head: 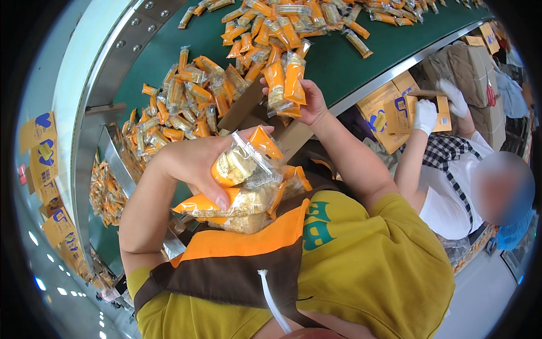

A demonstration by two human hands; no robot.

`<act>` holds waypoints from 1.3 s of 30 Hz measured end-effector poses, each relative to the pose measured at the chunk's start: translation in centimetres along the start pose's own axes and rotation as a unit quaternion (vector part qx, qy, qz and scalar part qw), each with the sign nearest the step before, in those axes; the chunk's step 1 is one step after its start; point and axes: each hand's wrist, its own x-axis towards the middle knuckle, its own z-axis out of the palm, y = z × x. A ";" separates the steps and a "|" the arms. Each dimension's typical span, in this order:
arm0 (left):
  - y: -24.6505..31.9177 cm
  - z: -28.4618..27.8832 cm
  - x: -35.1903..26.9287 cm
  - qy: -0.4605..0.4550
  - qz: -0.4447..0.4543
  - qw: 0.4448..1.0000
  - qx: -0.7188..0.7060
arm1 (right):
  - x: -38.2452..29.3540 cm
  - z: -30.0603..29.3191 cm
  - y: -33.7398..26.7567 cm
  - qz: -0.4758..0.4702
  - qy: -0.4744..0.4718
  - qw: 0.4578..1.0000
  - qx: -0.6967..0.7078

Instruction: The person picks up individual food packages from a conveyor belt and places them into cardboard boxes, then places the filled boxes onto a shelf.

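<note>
My left hand (199, 163) is closed around several orange-and-clear plastic snack packets (245, 203), held close to my apron; pale food sticks show through the film. Farther forward, my right hand (312, 101) grips several more packets (292, 82) side by side, beside the heap on the green conveyor belt (330, 63). Between my hands, partly covered by them, is an open cardboard box (245, 104) with its flaps raised. A loose pile of the same packets (182, 101) lies on the belt beyond my left hand.
A metal side frame (127, 38) with bolts curves along the left, near printed cardboard boxes (46, 156). A metal guide plate (116, 152) stands by my left arm. At right, a co-worker's gloved hands (425, 116) handle a carton (442, 112) beyond the belt's metal edge (381, 80).
</note>
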 end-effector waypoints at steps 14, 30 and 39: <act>0.1 -2.0 0.3 -0.011 -0.034 0.997 0.074 | 7.3 -9.2 6.5 0.416 0.007 0.343 -0.843; -0.5 -2.9 0.7 -0.007 -0.086 0.996 0.037 | 1.3 -8.8 9.2 0.291 0.096 0.470 -0.828; -2.2 -4.3 -0.1 -0.022 -0.048 0.993 0.103 | 6.3 -16.2 13.2 0.270 0.145 0.228 -0.924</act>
